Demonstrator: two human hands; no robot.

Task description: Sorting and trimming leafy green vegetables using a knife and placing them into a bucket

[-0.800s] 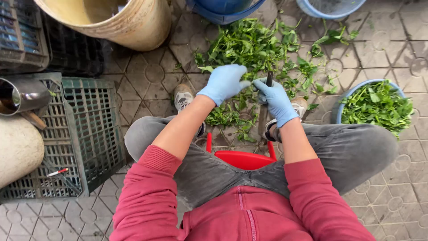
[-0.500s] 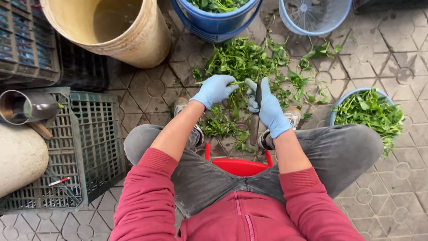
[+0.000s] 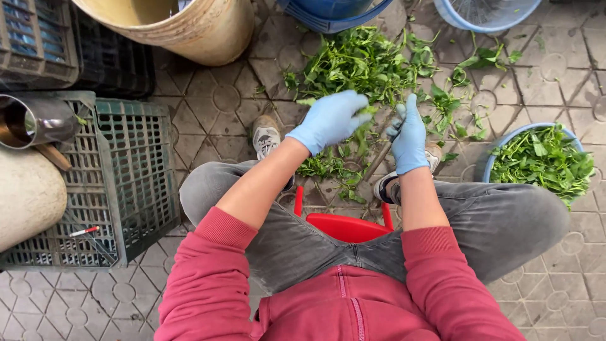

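1. Two hands in blue gloves: left hand (image 3: pixel 329 120), right hand (image 3: pixel 409 134).
2. Two grey-white sneakers: left sneaker (image 3: pixel 266 135), right sneaker (image 3: pixel 386 185).
3. Three dark plastic lattice crates: near-left crate (image 3: pixel 136 170), far-left crate (image 3: pixel 38 44), black crate (image 3: pixel 113 63).
4. One tan plastic bucket (image 3: pixel 202 31).
5. Three blue plastic tubs: far tub (image 3: pixel 334 16), far-right tub (image 3: pixel 486 16), right tub of leaves (image 3: pixel 499 155).
6. One red plastic stool (image 3: pixel 344 224).

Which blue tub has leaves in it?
The tub at the right edge, beside the knee, is heaped with leaves. The mesh basket at the top looks empty.
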